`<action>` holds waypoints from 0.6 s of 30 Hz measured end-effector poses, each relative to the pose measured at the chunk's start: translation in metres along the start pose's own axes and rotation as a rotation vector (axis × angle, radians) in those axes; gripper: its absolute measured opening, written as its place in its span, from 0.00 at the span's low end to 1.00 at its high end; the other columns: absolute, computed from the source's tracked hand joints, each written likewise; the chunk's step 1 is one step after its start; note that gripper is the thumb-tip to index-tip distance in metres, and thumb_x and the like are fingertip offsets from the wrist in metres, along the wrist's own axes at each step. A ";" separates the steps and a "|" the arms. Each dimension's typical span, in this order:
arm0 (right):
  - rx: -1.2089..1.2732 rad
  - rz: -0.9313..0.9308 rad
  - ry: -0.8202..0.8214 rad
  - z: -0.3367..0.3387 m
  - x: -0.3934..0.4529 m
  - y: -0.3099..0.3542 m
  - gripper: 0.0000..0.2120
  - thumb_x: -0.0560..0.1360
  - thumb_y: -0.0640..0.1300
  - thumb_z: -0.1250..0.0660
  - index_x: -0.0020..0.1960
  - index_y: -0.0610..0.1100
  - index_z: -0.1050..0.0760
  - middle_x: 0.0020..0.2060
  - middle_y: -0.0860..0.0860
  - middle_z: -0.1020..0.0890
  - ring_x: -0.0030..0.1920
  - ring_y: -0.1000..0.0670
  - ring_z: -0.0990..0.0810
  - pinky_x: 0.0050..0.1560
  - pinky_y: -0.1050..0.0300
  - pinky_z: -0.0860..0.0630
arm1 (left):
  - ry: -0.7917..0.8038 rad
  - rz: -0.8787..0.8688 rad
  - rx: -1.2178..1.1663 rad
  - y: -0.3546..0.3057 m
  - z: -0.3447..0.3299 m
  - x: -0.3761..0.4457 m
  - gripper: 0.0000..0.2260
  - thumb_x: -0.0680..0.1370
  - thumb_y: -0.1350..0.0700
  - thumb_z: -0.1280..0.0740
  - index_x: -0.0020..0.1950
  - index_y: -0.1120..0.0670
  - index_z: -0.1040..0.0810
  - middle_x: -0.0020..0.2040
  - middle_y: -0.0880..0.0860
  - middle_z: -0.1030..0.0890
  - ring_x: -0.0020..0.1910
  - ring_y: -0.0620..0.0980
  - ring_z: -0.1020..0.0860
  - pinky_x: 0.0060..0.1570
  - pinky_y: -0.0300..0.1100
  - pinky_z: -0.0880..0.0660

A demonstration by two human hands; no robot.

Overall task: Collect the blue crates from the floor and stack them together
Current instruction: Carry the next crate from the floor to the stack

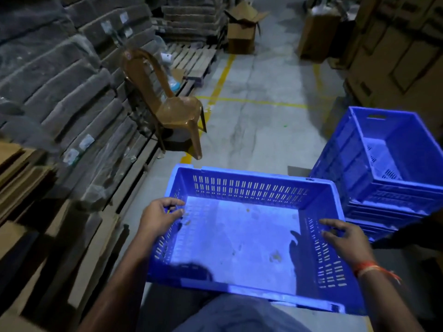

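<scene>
Right up close, at six o'clock, a blue crate (242, 238) sat level in front of the person's lap, open side up, its dusty pale floor showing a few brown specks. The left hand (161, 214) grasped the crate's left wall at about nine o'clock of the crate, fingers curled over the rim and into the slotted side. The right hand (345, 238) held the opposite wall at three o'clock, fingers spread along the inside of the vented panel, an orange thread band (369, 268) on that wrist. Further out, at two o'clock, a stack of blue crates (383, 168) stood on the grey floor (259, 130), just beside the held crate, the top one open and tilted in view. Beyond, at eleven o'clock, a brown plastic chair (172, 104) stood against piled grey bundles (60, 75). Farthest, at twelve o'clock, an open cardboard box (242, 32) rested near a yellow floor line (221, 80).
</scene>
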State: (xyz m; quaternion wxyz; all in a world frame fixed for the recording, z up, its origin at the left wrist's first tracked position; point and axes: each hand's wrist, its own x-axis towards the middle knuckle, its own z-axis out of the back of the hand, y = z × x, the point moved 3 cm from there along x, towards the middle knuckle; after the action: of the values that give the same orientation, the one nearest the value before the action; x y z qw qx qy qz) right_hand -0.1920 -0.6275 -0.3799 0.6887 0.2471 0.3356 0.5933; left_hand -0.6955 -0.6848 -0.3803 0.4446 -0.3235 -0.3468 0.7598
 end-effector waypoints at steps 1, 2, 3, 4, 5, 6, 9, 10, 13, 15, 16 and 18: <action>0.002 -0.010 -0.008 -0.003 0.016 0.008 0.16 0.70 0.39 0.25 0.49 0.59 0.19 0.44 0.45 0.15 0.46 0.44 0.16 0.46 0.49 0.22 | 0.014 -0.008 0.002 -0.004 -0.001 0.025 0.12 0.63 0.42 0.26 0.45 0.36 0.16 0.36 0.49 0.19 0.31 0.46 0.25 0.39 0.41 0.28; 0.014 -0.030 -0.025 -0.006 0.034 0.014 0.16 0.70 0.38 0.25 0.50 0.56 0.18 0.45 0.44 0.15 0.48 0.44 0.16 0.46 0.51 0.22 | 0.031 -0.015 0.004 -0.009 -0.002 0.052 0.13 0.62 0.41 0.26 0.46 0.36 0.15 0.37 0.52 0.18 0.33 0.46 0.23 0.41 0.42 0.27; 0.026 -0.053 -0.040 -0.007 0.051 0.020 0.15 0.70 0.37 0.25 0.51 0.54 0.17 0.46 0.43 0.15 0.48 0.44 0.16 0.45 0.56 0.23 | 0.050 -0.036 0.010 -0.019 -0.002 0.075 0.13 0.62 0.41 0.26 0.46 0.37 0.15 0.38 0.53 0.17 0.34 0.47 0.22 0.43 0.42 0.27; 0.045 -0.067 -0.050 -0.008 0.066 0.026 0.15 0.70 0.37 0.25 0.51 0.54 0.17 0.46 0.44 0.15 0.47 0.45 0.16 0.42 0.61 0.24 | 0.062 -0.045 0.018 -0.031 -0.002 0.099 0.12 0.62 0.42 0.26 0.45 0.36 0.15 0.38 0.53 0.17 0.34 0.47 0.22 0.43 0.42 0.27; 0.061 -0.074 -0.065 -0.007 0.081 0.033 0.15 0.69 0.38 0.25 0.51 0.55 0.16 0.45 0.45 0.15 0.44 0.49 0.17 0.40 0.63 0.25 | 0.068 -0.046 0.034 -0.046 -0.003 0.123 0.10 0.64 0.45 0.25 0.44 0.36 0.15 0.37 0.51 0.18 0.33 0.46 0.23 0.42 0.42 0.27; 0.072 -0.085 -0.081 -0.004 0.098 0.040 0.15 0.69 0.39 0.25 0.50 0.56 0.16 0.43 0.46 0.15 0.39 0.54 0.19 0.38 0.63 0.25 | 0.078 -0.055 0.051 -0.061 -0.004 0.149 0.08 0.65 0.47 0.24 0.42 0.35 0.16 0.36 0.49 0.19 0.31 0.46 0.24 0.42 0.42 0.28; 0.070 -0.108 -0.107 0.003 0.139 0.054 0.14 0.70 0.39 0.25 0.49 0.57 0.17 0.32 0.50 0.22 0.22 0.60 0.32 0.25 0.68 0.32 | 0.128 -0.141 0.127 -0.100 -0.013 0.219 0.10 0.65 0.46 0.26 0.42 0.30 0.18 0.35 0.47 0.20 0.32 0.45 0.24 0.42 0.44 0.26; 0.076 -0.118 -0.142 0.007 0.151 0.059 0.14 0.70 0.39 0.25 0.49 0.56 0.18 0.32 0.50 0.22 0.21 0.60 0.33 0.24 0.69 0.34 | 0.137 -0.166 0.136 -0.117 -0.015 0.239 0.10 0.65 0.45 0.27 0.43 0.30 0.18 0.35 0.48 0.20 0.32 0.44 0.24 0.41 0.45 0.26; 0.079 -0.129 -0.240 0.019 0.193 0.072 0.13 0.69 0.42 0.24 0.49 0.58 0.17 0.35 0.48 0.19 0.29 0.53 0.28 0.30 0.61 0.30 | 0.138 -0.226 0.158 -0.176 -0.023 0.295 0.06 0.69 0.50 0.24 0.42 0.39 0.16 0.36 0.48 0.20 0.24 0.39 0.28 0.34 0.41 0.30; 0.088 -0.147 -0.274 0.023 0.227 0.077 0.13 0.69 0.42 0.25 0.49 0.58 0.17 0.31 0.50 0.21 0.25 0.51 0.32 0.27 0.60 0.32 | 0.135 -0.285 0.199 -0.206 -0.037 0.335 0.06 0.71 0.53 0.23 0.43 0.42 0.16 0.36 0.49 0.19 0.26 0.40 0.27 0.34 0.41 0.30; 0.090 -0.157 -0.289 0.024 0.243 0.077 0.13 0.70 0.41 0.25 0.49 0.57 0.17 0.29 0.51 0.23 0.23 0.53 0.34 0.25 0.60 0.33 | 0.142 -0.308 0.203 -0.217 -0.045 0.355 0.07 0.71 0.54 0.23 0.42 0.42 0.17 0.36 0.49 0.19 0.28 0.41 0.26 0.36 0.41 0.29; 0.100 -0.179 -0.326 0.027 0.273 0.077 0.12 0.70 0.41 0.25 0.49 0.56 0.17 0.28 0.51 0.24 0.20 0.56 0.37 0.23 0.61 0.34 | 0.175 -0.335 0.197 -0.236 -0.065 0.399 0.08 0.71 0.53 0.23 0.40 0.39 0.17 0.34 0.47 0.20 0.32 0.45 0.24 0.37 0.42 0.29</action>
State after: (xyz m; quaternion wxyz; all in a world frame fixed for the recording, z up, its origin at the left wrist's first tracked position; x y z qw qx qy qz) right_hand -0.2023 -0.3443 -0.3518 0.7708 0.3429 0.2694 0.4645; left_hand -0.6948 -0.2238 -0.2974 0.6227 -0.2809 -0.2801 0.6745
